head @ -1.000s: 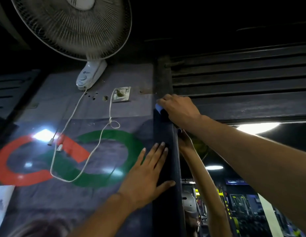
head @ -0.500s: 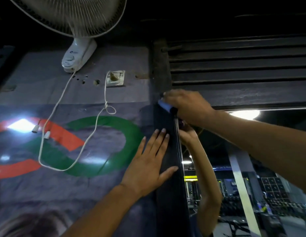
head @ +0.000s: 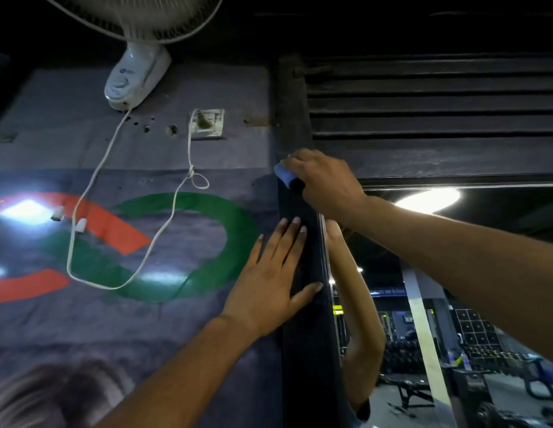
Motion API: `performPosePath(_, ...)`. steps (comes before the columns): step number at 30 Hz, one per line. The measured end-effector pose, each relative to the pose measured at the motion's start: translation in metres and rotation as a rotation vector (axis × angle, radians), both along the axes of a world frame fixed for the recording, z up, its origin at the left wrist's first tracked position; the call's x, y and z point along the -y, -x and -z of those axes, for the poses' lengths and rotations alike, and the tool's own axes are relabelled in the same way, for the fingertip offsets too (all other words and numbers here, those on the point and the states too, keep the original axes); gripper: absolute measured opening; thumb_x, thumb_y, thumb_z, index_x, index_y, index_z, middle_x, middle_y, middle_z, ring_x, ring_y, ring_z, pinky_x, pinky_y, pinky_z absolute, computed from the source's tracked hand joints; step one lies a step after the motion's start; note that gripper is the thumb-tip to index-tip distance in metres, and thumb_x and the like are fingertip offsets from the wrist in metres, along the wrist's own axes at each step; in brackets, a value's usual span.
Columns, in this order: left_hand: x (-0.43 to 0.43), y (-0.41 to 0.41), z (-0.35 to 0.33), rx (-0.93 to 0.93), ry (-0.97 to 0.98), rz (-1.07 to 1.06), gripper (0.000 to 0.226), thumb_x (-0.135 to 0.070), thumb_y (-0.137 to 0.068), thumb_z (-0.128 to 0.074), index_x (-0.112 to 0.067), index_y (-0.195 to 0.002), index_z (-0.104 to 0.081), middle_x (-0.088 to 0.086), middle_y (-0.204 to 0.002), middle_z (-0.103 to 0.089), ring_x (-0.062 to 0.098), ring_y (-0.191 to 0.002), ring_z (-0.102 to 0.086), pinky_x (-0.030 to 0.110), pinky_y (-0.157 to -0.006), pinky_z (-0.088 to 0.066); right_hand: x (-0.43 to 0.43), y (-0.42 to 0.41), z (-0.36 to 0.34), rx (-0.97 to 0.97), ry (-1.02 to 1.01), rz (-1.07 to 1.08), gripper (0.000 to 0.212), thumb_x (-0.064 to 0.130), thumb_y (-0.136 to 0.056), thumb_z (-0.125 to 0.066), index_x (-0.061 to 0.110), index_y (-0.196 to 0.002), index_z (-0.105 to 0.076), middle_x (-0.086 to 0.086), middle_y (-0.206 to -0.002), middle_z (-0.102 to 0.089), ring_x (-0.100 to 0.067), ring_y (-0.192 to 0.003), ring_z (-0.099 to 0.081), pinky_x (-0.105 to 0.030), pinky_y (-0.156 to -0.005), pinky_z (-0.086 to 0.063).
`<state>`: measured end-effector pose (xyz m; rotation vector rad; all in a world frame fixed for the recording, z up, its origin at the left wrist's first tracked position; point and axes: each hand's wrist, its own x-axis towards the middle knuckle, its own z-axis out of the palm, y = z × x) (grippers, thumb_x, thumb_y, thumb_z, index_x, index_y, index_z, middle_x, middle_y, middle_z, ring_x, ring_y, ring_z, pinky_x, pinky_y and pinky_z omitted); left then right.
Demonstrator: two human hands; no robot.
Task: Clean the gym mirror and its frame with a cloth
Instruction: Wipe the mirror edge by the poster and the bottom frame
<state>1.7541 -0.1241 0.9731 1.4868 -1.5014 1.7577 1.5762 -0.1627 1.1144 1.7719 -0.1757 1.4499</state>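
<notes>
A dark vertical mirror frame (head: 309, 350) runs down the middle of the view, with the gym mirror (head: 423, 319) to its right. My right hand (head: 326, 182) holds a blue cloth (head: 284, 176) against the top of the frame, near its upper left corner; only a small fold of cloth shows under the fingers. My left hand (head: 273, 279) lies flat with fingers spread, partly on the frame and partly on the wall poster. The mirror reflects an arm beside the frame's inner edge.
A white wall fan (head: 136, 57) hangs above left, its cord (head: 120, 282) looping down from a socket (head: 207, 123) across a poster with red and green rings (head: 238, 217). Dark slats (head: 423, 103) sit above the mirror. Gym equipment shows in the reflection.
The view has tilted, so fan, wall and frame sit lower in the picture. My right hand with the cloth stays at the frame's top corner; my left hand stays pressed flat.
</notes>
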Motion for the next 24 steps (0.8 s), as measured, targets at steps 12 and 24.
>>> performPosePath(12,0.001,0.002,0.009,-0.017,0.012,-0.023,0.089,-0.07,-0.105,-0.018,-0.011,-0.171,-0.004,0.008,-0.179,0.004,0.023,-0.165,0.009,0.055,-0.131,-0.019,0.001,0.013,0.011,-0.08,0.132,-0.003,0.021,0.022,-0.102,-0.066,0.021,-0.122,-0.065,-0.004,-0.116,-0.063,-0.024,-0.104,-0.062,-0.042,-0.081,-0.054)
performPosePath(24,-0.013,-0.007,0.042,0.058,-0.041,-0.069,0.089,-0.068,-0.107,-0.026,-0.008,-0.17,-0.009,0.013,-0.178,-0.002,0.027,-0.165,0.006,0.055,-0.132,-0.016,0.008,0.016,0.057,-0.17,0.094,0.011,0.033,0.015,-0.088,-0.076,0.011,-0.12,-0.069,-0.011,-0.112,-0.059,-0.029,-0.1,-0.057,-0.037,-0.067,-0.048)
